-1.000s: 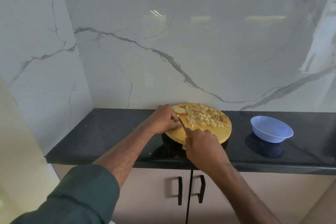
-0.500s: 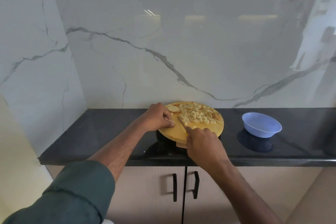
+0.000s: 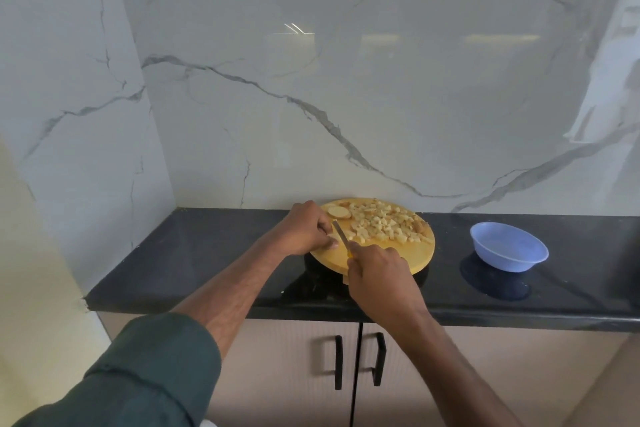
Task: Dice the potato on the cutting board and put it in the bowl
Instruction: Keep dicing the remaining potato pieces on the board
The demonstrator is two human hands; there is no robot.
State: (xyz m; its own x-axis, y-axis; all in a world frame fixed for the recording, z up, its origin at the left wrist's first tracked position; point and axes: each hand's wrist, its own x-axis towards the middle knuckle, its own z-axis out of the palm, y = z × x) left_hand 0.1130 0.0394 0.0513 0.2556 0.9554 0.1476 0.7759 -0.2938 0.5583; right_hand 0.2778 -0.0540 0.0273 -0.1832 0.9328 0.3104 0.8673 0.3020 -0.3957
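Dicing is under way on a round wooden cutting board (image 3: 388,258) that sits on a glossy black surface (image 3: 194,253) against a marble wall.

At the left, the left hand (image 3: 304,230) rests on the board's left edge with its fingers curled down over a small pale potato piece (image 3: 331,236), pinning it in place; the grip is closed on that piece, most of which is hidden beneath the fingers. Just behind the hand, a round potato slice (image 3: 339,212) lies flat on the board, not yet cut.

Next comes the knife (image 3: 341,235), its narrow blade angled toward the left hand's fingertips and lying very close to them. The right hand (image 3: 379,269) is wrapped tightly around the handle, of which only a sliver of yellow shows.

To do this step well, the left fingertips should probably stay tucked back from the edge, the blade should come straight down, and the piece should be held steady so the cubes match the rest.

Farther right, a heap of diced potato (image 3: 384,224) covers the board's back and right. Well apart at the far right stands a light blue bowl (image 3: 509,246), which looks empty, so the transfer is not yet done.
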